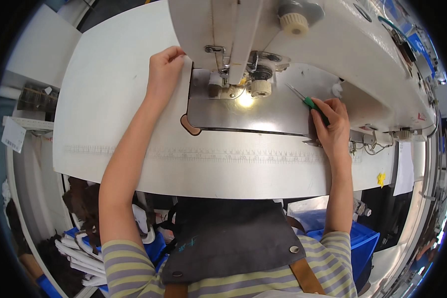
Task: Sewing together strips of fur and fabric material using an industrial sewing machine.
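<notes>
A white sewing machine [382,47] stands over a shiny metal bed plate [263,116], its lamp lighting the plate near the presser foot and needle area. My left hand [165,68] is at the far left of the plate, its fingertips pinched together beside the machine head; whatever they hold is hidden. In my right hand [334,121] is a green-handled tool with a thin pointed metal shaft [317,108]. The tool lies slanted over the right part of the plate, its tip toward the needle area. No fabric shows under the presser foot.
The white table [99,94] carries a printed ruler scale [208,155] along its near side. A brown-lined cutout [189,125] adjoins the plate's left corner. Blue bins [365,243] and white cloth pieces [82,256] sit below the table edge. Yellow scrap [381,179] lies at right.
</notes>
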Demonstrator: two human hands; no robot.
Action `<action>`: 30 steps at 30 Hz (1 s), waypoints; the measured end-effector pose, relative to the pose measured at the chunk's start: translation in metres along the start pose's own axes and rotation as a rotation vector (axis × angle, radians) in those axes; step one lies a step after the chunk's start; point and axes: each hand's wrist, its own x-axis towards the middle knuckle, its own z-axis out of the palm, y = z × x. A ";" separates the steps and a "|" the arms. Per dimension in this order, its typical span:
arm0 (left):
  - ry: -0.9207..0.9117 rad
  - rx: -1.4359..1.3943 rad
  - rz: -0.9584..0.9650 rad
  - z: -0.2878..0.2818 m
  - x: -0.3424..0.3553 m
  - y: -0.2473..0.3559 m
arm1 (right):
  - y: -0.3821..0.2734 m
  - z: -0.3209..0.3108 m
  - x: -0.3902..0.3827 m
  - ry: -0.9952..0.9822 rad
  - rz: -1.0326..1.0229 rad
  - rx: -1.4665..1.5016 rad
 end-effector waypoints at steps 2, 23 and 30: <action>0.052 -0.081 -0.025 0.008 0.029 -0.012 | 0.001 0.002 0.003 -0.002 -0.014 0.000; 0.714 -0.199 0.109 -0.266 -0.147 0.033 | 0.032 0.010 -0.001 -0.102 -0.227 -0.044; 1.121 1.367 -0.805 -0.384 -0.593 -0.013 | 0.040 0.019 0.003 -0.070 -0.247 -0.117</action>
